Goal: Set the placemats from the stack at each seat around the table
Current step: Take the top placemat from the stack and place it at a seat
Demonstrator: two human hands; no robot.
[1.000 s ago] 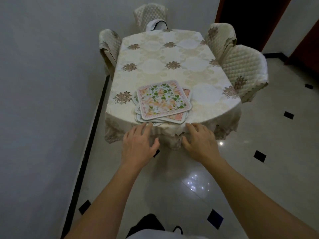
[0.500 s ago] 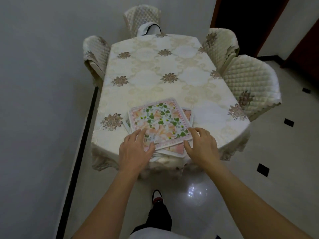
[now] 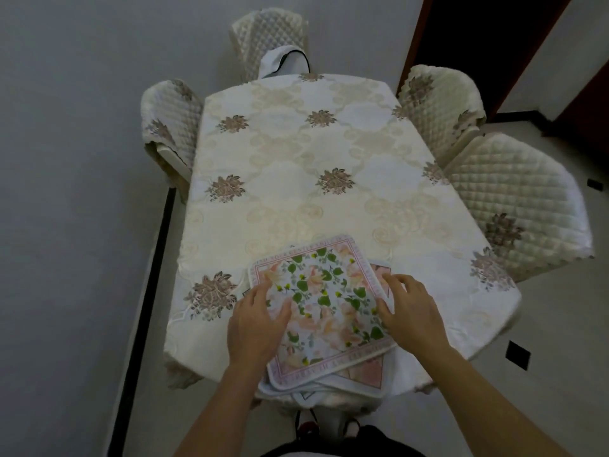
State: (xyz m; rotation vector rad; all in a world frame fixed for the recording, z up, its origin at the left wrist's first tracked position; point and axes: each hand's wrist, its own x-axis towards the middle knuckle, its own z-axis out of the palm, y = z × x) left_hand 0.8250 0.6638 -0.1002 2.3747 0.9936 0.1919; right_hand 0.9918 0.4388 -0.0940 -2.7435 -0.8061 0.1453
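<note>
A stack of floral placemats [image 3: 324, 311] lies at the near edge of the table [image 3: 296, 179], its top mat white with green leaves and pink flowers. My left hand [image 3: 255, 319] rests flat on the left side of the top mat, fingers straight. At the mat's right edge is my right hand [image 3: 410, 313], its fingers bent and its thumb touching the rim. The lower mats stick out crookedly under the top one.
The table wears a cream cloth with brown flower motifs. Quilted chairs stand around it: one at the far end [image 3: 270, 41], one at the left [image 3: 171, 127], two at the right [image 3: 441, 107] [image 3: 517, 206]. A wall runs close along the left.
I have stepped up to the table. Both hands moved forward from the table's near edge onto the placemat stack, left onto the top mat, right to its right edge.
</note>
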